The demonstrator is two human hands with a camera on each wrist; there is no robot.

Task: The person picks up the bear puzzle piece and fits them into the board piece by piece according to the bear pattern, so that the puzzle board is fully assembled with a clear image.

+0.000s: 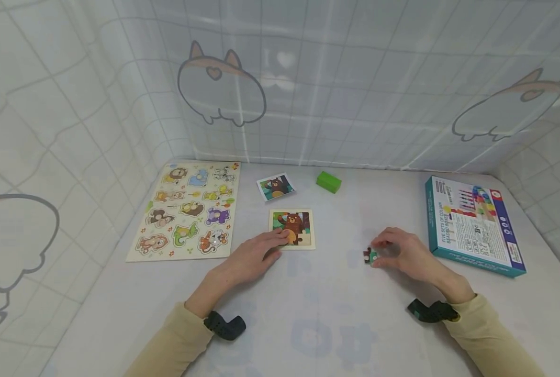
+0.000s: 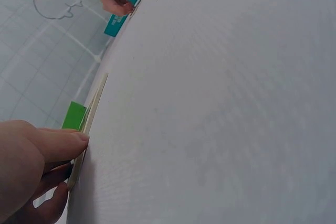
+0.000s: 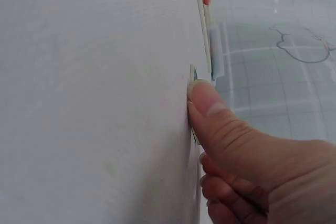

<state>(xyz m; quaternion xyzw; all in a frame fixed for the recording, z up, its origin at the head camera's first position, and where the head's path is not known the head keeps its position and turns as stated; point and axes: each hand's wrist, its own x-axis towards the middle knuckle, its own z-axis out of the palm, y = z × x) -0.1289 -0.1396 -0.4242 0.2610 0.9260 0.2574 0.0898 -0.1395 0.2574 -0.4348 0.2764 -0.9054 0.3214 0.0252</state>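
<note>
A small framed jigsaw puzzle (image 1: 312, 242) with a brown bear picture lies flat on the table, its lower right part showing bare wood. My left hand (image 1: 252, 257) rests on its left side, fingers stretched over the picture; the left wrist view shows the thumb at the frame's edge (image 2: 97, 98). To the right, apart from the frame, my right hand (image 1: 409, 257) pinches a green and brown jigsaw piece (image 1: 367, 255) between thumb and fingers, low at the table surface. In the right wrist view the thumb covers most of that piece (image 3: 192, 72).
Behind the frame lie a bear picture card (image 1: 276, 187) and a green block (image 1: 329, 181). A wooden animal puzzle board (image 1: 178, 256) lies at the left. A teal-sided box (image 1: 475, 225) lies at the right, close to my right hand. A patterned curtain (image 1: 355, 104) closes off the back.
</note>
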